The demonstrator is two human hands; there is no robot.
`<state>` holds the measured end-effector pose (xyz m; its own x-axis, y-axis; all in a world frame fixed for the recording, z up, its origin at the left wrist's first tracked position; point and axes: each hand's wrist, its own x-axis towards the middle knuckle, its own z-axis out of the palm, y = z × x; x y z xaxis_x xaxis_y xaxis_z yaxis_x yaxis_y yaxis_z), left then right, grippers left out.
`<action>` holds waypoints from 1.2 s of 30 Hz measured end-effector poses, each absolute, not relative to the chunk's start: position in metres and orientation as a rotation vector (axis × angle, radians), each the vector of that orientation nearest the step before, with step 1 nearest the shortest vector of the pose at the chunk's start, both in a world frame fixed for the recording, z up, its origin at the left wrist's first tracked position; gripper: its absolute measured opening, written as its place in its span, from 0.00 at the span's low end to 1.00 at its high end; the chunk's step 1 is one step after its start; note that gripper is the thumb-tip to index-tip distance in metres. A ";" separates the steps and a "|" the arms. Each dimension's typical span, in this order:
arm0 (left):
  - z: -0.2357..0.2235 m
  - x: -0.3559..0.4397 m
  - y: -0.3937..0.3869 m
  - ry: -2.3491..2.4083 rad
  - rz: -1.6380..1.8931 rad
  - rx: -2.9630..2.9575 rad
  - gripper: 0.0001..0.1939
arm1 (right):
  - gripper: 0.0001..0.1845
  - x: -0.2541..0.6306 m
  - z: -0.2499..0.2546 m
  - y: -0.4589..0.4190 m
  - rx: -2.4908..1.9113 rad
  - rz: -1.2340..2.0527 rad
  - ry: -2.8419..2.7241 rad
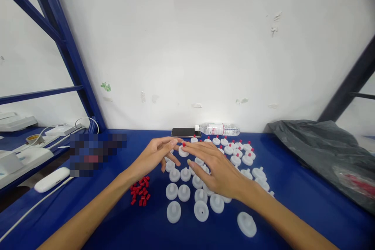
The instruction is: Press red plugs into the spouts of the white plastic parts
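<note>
Over the far side of the blue table my left hand (155,154) and my right hand (212,164) meet at a white plastic disc (183,152), which stands stem up with a small red cap (184,144) on the stem. The left fingers are at the disc's left edge and seem to grip it, partly hidden. My right fingers are stretched out, with their tips at the red cap; the thumb is apart. Several bare white discs (174,211) lie below the hands. Loose red caps (140,191) form a pile left of them.
More capped discs (236,159) stand at the right. Behind are a phone (184,132) and a lying plastic bottle (219,129) along the white wall (187,47). A black plastic bag (316,156) covers the right side; a white device (52,179) with a cable lies left.
</note>
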<state>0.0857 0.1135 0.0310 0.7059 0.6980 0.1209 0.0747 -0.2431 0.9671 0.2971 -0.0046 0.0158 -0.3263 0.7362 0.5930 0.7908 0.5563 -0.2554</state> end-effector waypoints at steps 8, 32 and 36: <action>0.036 0.074 0.121 0.771 1.002 1.712 0.26 | 0.24 0.307 0.007 0.001 -1.408 -0.122 -2.176; 0.042 0.068 0.121 0.765 0.952 1.819 0.22 | 0.17 0.334 0.034 -0.004 -1.544 -0.291 -2.082; 0.047 0.066 0.125 0.810 0.778 2.080 0.11 | 0.09 0.332 0.026 0.001 -1.488 -0.301 -2.167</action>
